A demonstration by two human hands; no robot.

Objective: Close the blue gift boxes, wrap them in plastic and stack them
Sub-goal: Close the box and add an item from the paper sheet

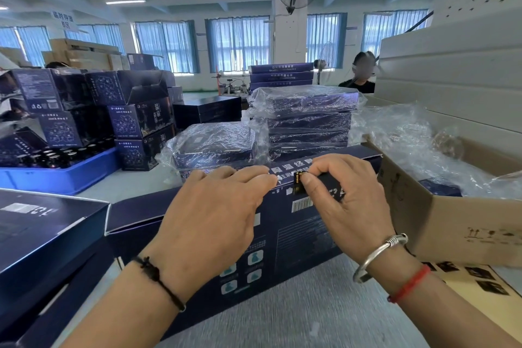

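A large dark blue gift box lies tilted on the table in front of me, its printed back with a barcode facing up. My left hand rests flat on the box's top edge, fingers pressing down. My right hand pinches a small black and gold sticker against that same edge. Behind it stand plastic-wrapped blue boxes: a low one and a taller stack.
A cardboard carton with loose plastic wrap sits at right. Another open blue box lies at left. A blue crate of dark jars and stacked blue boxes stand at far left. A person sits behind the stack.
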